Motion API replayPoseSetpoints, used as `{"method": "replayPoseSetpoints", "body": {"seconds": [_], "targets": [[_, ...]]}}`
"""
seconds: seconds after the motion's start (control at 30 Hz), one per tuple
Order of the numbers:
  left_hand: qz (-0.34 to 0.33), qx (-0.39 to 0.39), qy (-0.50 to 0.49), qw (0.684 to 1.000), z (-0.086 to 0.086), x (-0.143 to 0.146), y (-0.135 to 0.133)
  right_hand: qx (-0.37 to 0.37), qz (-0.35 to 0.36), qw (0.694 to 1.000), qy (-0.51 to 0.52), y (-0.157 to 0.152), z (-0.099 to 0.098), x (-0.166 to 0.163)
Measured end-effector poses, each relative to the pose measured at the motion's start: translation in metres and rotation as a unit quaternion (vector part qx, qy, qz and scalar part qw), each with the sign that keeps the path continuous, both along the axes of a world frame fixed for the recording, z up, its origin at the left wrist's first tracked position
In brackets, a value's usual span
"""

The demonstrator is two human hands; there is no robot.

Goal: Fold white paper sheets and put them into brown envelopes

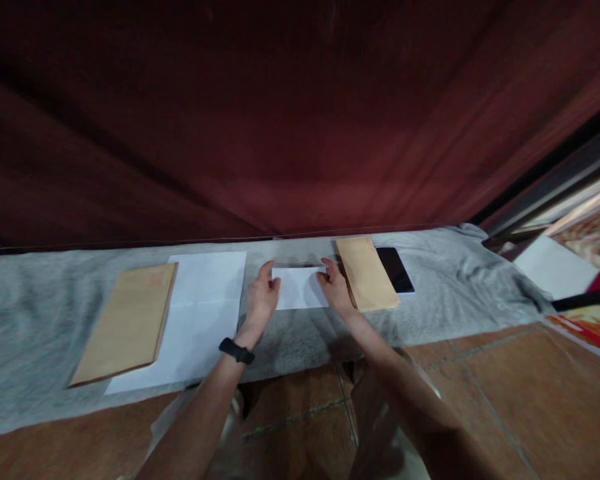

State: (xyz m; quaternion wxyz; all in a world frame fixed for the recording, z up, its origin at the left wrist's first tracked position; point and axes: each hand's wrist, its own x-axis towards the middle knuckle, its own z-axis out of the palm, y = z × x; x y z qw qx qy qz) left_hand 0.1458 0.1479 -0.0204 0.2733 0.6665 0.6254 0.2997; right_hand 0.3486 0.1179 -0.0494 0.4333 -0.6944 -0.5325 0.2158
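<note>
A small white sheet of paper, which looks folded, is held level between my two hands. My left hand grips its left edge, thumb on top and fingers curled round the side. On the opposite edge, my right hand pinches the paper in the same way. Close to the right hand lie brown envelopes. To the left of my left hand, large white paper lies flat, partly covered by a stack of brown envelopes.
Everything lies on a grey cloth over a long narrow surface. A dark phone sits partly beneath the right envelopes. Behind rises a dark red curtain. Tiled floor shows in front; a white panel stands at far right.
</note>
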Motion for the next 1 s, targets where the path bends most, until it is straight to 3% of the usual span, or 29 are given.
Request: {"method": "replayPoseSetpoints", "body": {"seconds": [0.1,0.2,0.4,0.63,0.73,0.87,1.0], "targets": [[-0.006,-0.012,0.112,0.994,-0.001,0.004,-0.003,-0.023,0.005,0.986,-0.165,-0.006,0.002,-0.005],[-0.004,-0.01,0.179,0.984,-0.003,0.006,-0.004,-0.005,0.044,0.966,-0.256,-0.014,0.006,-0.011],[-0.013,0.007,0.228,0.974,0.003,0.006,-0.011,0.019,0.19,0.936,-0.295,-0.034,0.001,-0.035],[-0.007,0.007,0.28,0.96,0.014,0.008,-0.024,-0.013,0.161,0.925,-0.345,-0.046,-0.01,-0.042],[-0.011,0.061,0.305,0.95,0.013,0.008,-0.024,-0.011,0.157,0.925,-0.346,-0.046,-0.01,-0.042],[-0.091,0.143,0.276,0.946,0.0,0.017,-0.025,-0.013,0.159,0.923,-0.349,-0.045,-0.011,-0.042],[-0.204,0.133,0.246,0.938,-0.02,0.033,-0.033,-0.021,0.163,0.922,-0.351,-0.045,-0.013,-0.041]]}}
